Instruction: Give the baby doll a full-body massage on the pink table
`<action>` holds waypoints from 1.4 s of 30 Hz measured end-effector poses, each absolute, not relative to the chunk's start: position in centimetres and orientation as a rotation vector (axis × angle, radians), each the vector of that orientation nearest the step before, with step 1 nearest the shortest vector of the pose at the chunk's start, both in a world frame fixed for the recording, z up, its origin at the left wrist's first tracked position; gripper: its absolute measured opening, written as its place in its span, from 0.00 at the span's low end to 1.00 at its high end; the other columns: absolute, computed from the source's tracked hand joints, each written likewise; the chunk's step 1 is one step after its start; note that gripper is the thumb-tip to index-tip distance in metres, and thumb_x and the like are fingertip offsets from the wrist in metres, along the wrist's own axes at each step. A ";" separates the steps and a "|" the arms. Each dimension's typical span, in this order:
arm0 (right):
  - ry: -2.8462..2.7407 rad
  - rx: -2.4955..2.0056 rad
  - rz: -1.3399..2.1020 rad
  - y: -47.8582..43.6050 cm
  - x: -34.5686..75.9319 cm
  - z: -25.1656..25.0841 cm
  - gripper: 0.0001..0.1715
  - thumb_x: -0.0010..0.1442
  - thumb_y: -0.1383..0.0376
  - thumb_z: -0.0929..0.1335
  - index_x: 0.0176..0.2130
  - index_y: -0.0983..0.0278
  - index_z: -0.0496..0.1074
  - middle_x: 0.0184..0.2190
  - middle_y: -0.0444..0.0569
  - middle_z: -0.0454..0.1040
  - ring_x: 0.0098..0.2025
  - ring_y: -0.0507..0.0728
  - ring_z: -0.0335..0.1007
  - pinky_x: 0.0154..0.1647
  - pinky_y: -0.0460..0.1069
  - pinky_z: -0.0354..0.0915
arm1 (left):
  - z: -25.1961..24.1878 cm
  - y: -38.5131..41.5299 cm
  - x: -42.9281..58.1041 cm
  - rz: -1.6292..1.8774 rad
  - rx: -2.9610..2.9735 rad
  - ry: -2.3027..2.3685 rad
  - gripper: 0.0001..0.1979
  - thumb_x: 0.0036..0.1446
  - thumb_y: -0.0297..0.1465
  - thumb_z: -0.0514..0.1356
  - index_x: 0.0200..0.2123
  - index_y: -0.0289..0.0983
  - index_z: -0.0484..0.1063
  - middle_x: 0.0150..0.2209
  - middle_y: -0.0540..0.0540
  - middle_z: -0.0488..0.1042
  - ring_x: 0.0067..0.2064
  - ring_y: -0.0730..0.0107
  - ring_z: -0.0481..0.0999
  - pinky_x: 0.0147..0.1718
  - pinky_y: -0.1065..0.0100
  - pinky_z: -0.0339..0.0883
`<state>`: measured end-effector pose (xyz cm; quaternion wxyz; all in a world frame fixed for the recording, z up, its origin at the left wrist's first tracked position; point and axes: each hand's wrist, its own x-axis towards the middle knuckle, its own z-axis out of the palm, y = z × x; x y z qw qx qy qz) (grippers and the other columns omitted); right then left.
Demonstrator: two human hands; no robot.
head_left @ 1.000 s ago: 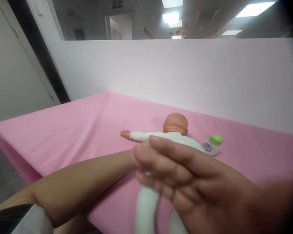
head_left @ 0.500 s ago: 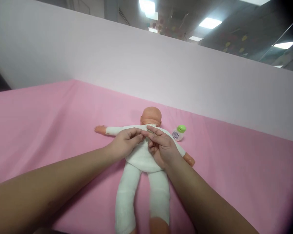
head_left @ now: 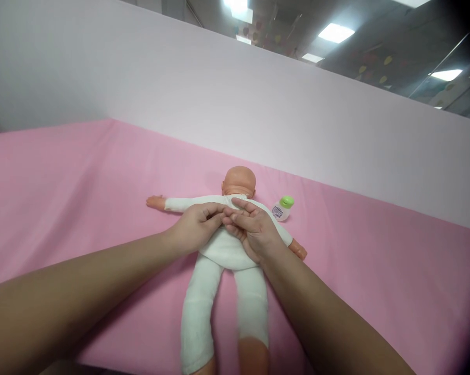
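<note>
A baby doll (head_left: 229, 250) in a white cloth suit lies face down, its arms spread and the back of its bald head showing. Over its upper back, my two hands meet. My left hand (head_left: 199, 221) is closed, its thumb and fingers pinching a fingertip of my right hand. Palm partly turned up, my right hand (head_left: 254, 226) has its fingers apart and loosely bent, with no object seen in it. Beside the doll's right-side shoulder in view stands a small clear bottle (head_left: 281, 209) with a green cap, touched by neither hand.
Pink cloth (head_left: 355, 276) covers the surface under the doll, with soft folds at the left. A white wall panel (head_left: 258, 104) rises behind it. Above the panel, glass shows ceiling lights.
The view has shifted slightly, so the doll and bottle sit a little further left and higher. My right hand's fingers have moved slightly against my left fingertips.
</note>
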<state>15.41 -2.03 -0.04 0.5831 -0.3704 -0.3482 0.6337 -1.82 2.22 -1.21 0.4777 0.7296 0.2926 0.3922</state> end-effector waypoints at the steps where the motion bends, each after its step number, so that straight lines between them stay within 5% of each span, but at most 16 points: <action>1: -0.819 -0.869 1.470 -2.0 15.4 -0.1 0.34 0.53 0.73 0.77 0.56 0.66 0.67 0.40 0.53 0.82 0.35 0.52 0.81 0.38 0.43 0.77 | -1.2 2.2 -1.8 0.955 1.795 0.708 0.15 0.67 0.36 0.58 0.52 0.41 0.79 0.49 0.46 0.81 0.51 0.61 0.79 0.53 0.60 0.71; 11: -0.901 -0.920 1.332 -2.0 15.0 0.0 0.36 0.46 0.68 0.80 0.52 0.65 0.69 0.34 0.48 0.82 0.26 0.48 0.73 0.28 0.42 0.71 | -0.5 1.7 -2.0 0.953 1.995 0.699 0.13 0.69 0.35 0.55 0.44 0.40 0.80 0.42 0.49 0.82 0.44 0.64 0.80 0.46 0.64 0.72; 23: -0.969 -0.896 1.286 -1.8 15.1 -0.8 0.31 0.49 0.63 0.81 0.50 0.63 0.70 0.29 0.41 0.78 0.26 0.47 0.71 0.32 0.43 0.69 | 0.3 1.0 -2.0 0.948 2.118 0.735 0.13 0.68 0.33 0.54 0.40 0.41 0.79 0.39 0.51 0.82 0.40 0.65 0.79 0.41 0.66 0.71; 42: -0.990 -0.846 1.343 -2.1 15.2 -0.6 0.26 0.52 0.61 0.80 0.46 0.62 0.71 0.26 0.39 0.73 0.26 0.48 0.69 0.32 0.44 0.68 | -0.3 1.7 -2.0 0.890 1.656 0.442 0.12 0.64 0.38 0.62 0.42 0.35 0.77 0.41 0.42 0.81 0.47 0.58 0.80 0.51 0.57 0.72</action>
